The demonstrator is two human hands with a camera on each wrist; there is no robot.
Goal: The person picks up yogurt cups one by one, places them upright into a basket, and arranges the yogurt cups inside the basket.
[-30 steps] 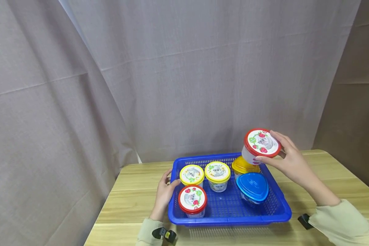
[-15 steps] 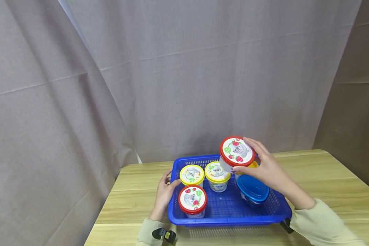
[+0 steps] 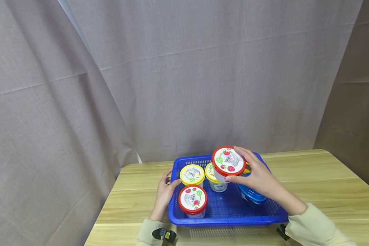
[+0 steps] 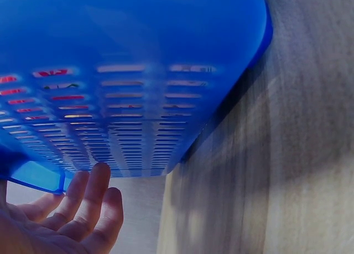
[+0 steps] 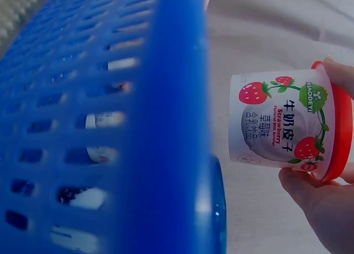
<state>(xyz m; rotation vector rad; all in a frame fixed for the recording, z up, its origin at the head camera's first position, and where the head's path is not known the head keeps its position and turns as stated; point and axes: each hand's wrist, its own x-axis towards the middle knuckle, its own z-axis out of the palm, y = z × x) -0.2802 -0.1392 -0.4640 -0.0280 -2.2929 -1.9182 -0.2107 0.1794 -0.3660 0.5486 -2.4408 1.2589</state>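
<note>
My right hand [image 3: 258, 176] holds a white tub with a red lid and strawberry print [image 3: 229, 161] by its lid edge, raised over the blue basket [image 3: 227, 220]. In the right wrist view the tub [image 5: 276, 121] shows "Strawberry Flavored Milk Beverage" on its side. My left hand [image 3: 164, 193] grips the basket's left rim, thumb at the top and fingers against the outer wall. Inside the basket are two yellow-lidded tubs, one at the left [image 3: 192, 174] and one partly hidden behind the raised tub [image 3: 219, 186], and a second red-lidded tub [image 3: 192, 199] at front left.
A blue-lidded tub [image 3: 250, 194] stands at the basket's right, partly covered by my right hand; a yellow-lidded container behind it is mostly hidden. The basket rests on a wooden table [image 3: 126, 201]. A grey curtain [image 3: 184, 85] hangs behind the table.
My right hand has brought the red-lidded tub leftward and lower, from the basket's back right corner to over its back middle. The left hand has stayed at the rim.
</note>
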